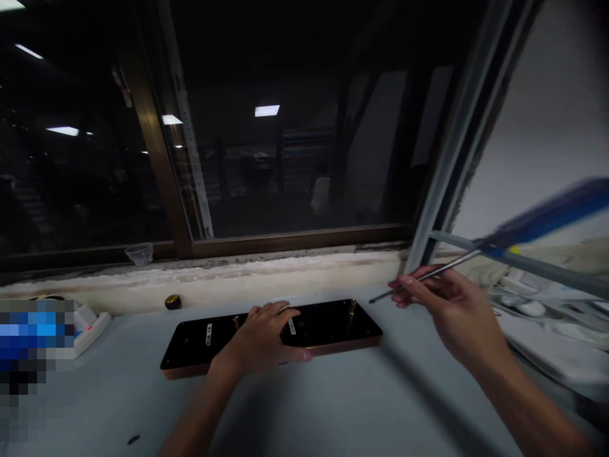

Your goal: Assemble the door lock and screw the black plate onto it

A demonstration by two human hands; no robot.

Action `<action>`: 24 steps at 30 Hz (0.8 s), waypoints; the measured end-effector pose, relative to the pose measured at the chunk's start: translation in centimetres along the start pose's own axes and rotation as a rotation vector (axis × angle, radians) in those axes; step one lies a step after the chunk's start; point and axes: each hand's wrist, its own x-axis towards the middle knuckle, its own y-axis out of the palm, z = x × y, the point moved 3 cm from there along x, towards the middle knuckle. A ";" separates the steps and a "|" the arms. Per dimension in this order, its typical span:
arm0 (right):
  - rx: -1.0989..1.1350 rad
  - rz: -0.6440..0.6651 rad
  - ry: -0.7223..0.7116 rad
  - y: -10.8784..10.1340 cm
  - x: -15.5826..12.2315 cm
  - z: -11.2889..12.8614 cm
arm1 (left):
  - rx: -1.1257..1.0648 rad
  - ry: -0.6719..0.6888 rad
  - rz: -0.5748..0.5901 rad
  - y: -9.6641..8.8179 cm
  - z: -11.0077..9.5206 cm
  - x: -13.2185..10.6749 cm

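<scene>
A long black panel [326,322] with a copper-coloured edge lies flat on the table. It bears white labels, and brass posts [353,308] stand up from it. My left hand [266,336] reaches across its middle, fingers on top and thumb along the near edge, and holds it. The part of the panel beneath the palm is hidden. To the right, my right hand [442,304] is raised and closed around the metal shaft of a screwdriver [450,265]. The blurred blue handle points up and right. The tip sits just off the panel's right end, apart from it.
The light blue table [342,406] meets a ledge below a dark window [285,178]. A clear plastic cup [139,254] stands on the ledge. Behind the panel is a small brass knob [172,301]. A white power strip [92,333] lies left; a metal frame [435,203] rises right.
</scene>
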 end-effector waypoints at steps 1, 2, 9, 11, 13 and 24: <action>0.091 -0.028 0.031 -0.1 0.2 -0.8 | 0.008 0.006 0.011 0.0 0.0 -0.1; 0.176 -0.041 0.079 0.0 0.3 -1.9 | 0.019 0.012 0.021 0.1 0.0 -0.1; 0.352 0.042 0.407 3.2 -1.4 -7.4 | 0.203 0.108 -0.152 0.7 -1.6 -2.4; 0.341 0.052 0.416 3.7 -1.8 -7.5 | 0.233 0.152 -0.217 0.6 -1.8 -4.7; 0.319 0.045 0.412 3.8 -1.9 -7.5 | 0.228 0.124 -0.254 0.5 -0.8 -8.1; 0.272 0.048 0.421 3.8 -2.1 -7.3 | 0.061 -0.535 -0.258 0.9 11.7 -21.5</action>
